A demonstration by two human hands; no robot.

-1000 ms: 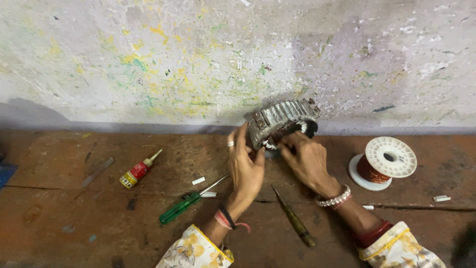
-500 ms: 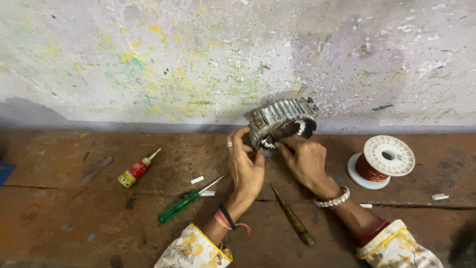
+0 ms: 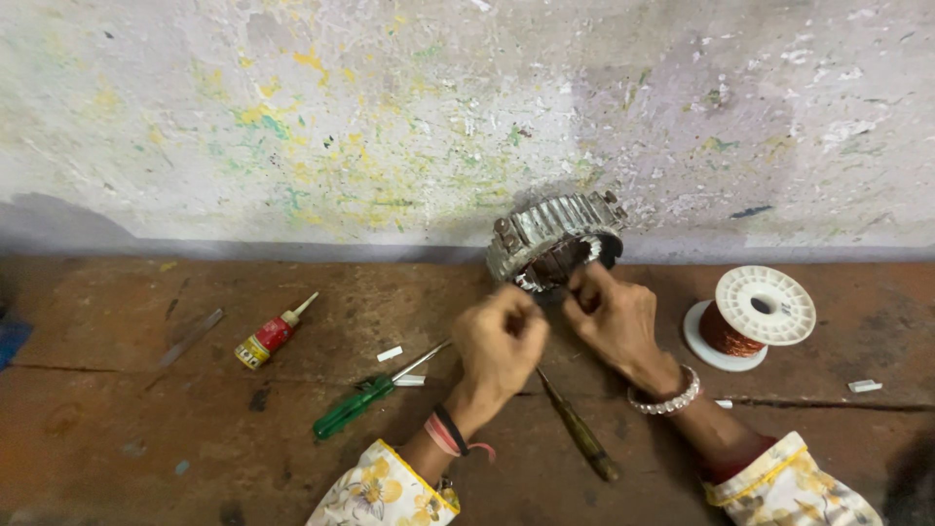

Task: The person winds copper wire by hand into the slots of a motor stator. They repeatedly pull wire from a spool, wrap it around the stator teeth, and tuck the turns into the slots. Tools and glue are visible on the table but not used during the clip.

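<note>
- The ribbed metal stator core (image 3: 557,237) is propped against the wall, at 12 o'clock from both hands.
- Its lower rim is pinched by the right hand (image 3: 614,319).
- The left hand (image 3: 499,343) is clenched just beside it.
- A green screwdriver (image 3: 362,404) lies at 8 o'clock on the surface (image 3: 146,438).

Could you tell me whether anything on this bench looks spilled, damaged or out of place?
Nothing looks spilled or broken. The green screwdriver, glue bottle and wire spool lie loosely on the bench; the wall is paint-flecked and worn.

Left hand (image 3: 500,341) curled in closed grip, right hand (image 3: 612,317) pinching, wrists close together
</note>
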